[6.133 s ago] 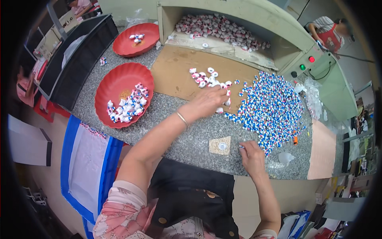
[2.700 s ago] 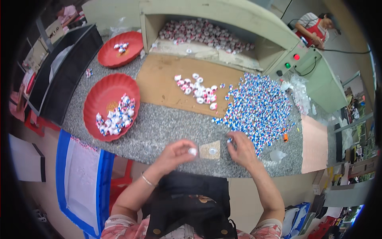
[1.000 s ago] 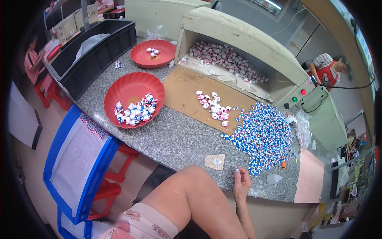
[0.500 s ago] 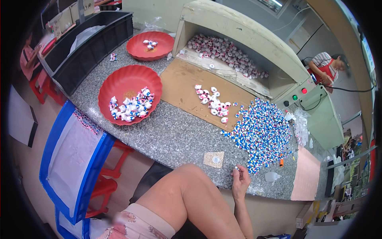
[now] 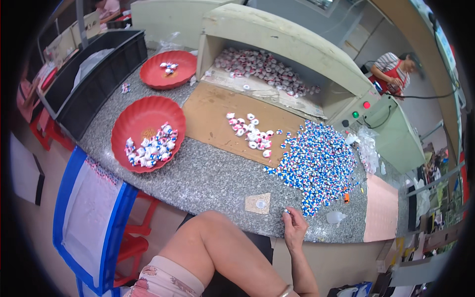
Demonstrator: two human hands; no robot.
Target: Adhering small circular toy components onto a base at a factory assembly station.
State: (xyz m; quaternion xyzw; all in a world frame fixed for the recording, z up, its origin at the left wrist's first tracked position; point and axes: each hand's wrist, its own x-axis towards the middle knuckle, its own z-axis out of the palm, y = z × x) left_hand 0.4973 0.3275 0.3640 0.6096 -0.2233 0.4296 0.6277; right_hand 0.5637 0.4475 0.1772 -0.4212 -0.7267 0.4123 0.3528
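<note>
My right hand (image 5: 295, 226) is at the table's front edge, thumb and fingertips pinched on a small white piece (image 5: 286, 211). Just left of it lies a tan card (image 5: 258, 203) with a clear round spot on it. Beyond the hand spreads a heap of tiny blue, white and pink pieces (image 5: 321, 161). My bent left arm (image 5: 217, 247), in a pink flowered sleeve, crosses the lower middle, a bracelet (image 5: 285, 291) near the lower edge; its hand is out of the picture. Several larger white-and-pink pieces (image 5: 252, 133) lie on a brown board (image 5: 208, 121).
Two red scalloped bowls (image 5: 121, 119) (image 5: 148, 79) hold painted figures. A pale open-fronted box (image 5: 277, 29) with lit buttons holds many white-and-pink pieces. A black crate (image 5: 94, 94) stands at the far left, blue-rimmed trays (image 5: 62, 218) below. A clear plastic bottle (image 5: 335, 217) lies at right.
The whole view has shifted, so the table's things sit further left. My right hand still pinches the small piece, now a little nearer the tan card. A bracelet has come into view.
</note>
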